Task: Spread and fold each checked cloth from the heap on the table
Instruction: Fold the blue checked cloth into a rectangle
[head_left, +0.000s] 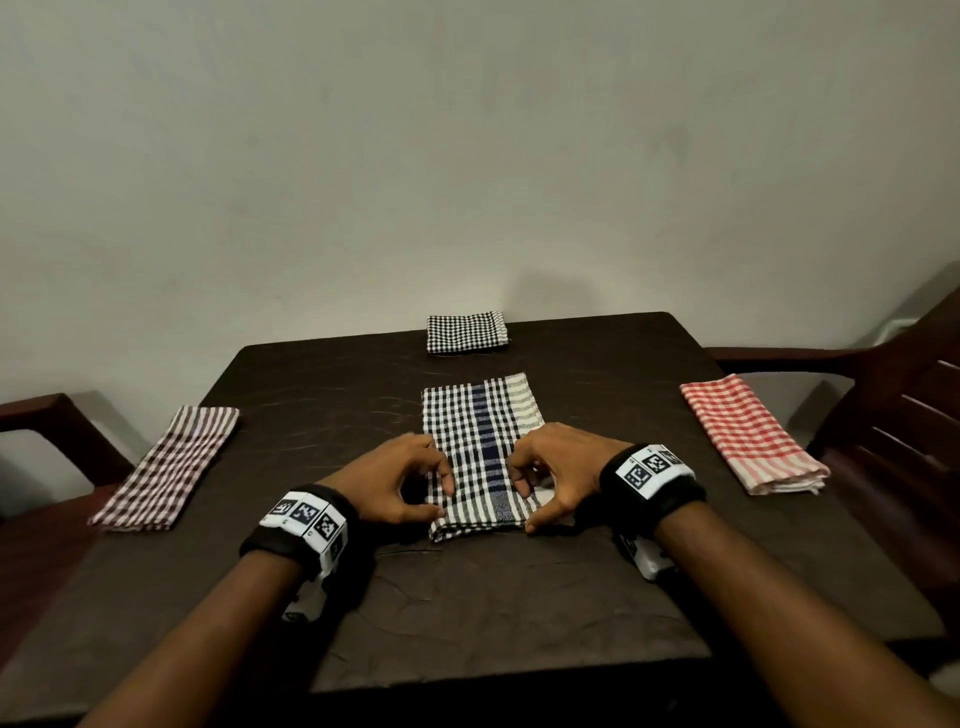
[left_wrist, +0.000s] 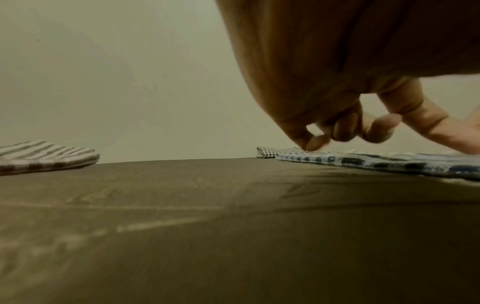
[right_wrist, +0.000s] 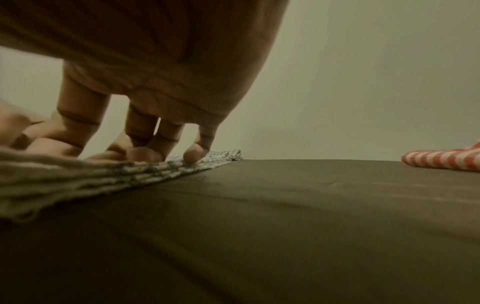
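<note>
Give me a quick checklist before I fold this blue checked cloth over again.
1. Blue checked cloth lies flat on the table: ok.
2. Left hand grips its near left edge: ok.
3. Right hand grips its near right edge: ok.
4. Far half free of other cloths; black checked cloth lies apart: ok.
5. Layers aligned at the right edge: cannot tell.

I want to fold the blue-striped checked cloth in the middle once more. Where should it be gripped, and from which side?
Take the blue-striped checked cloth by its two near corners, coming in from the person's side, thumb under and fingers on top. It lies as a long flat strip running away from the person, layered edges open at the near end, so that end probably lifts cleanly over the far end. The left hand and right hand already sit at those corners.
</note>
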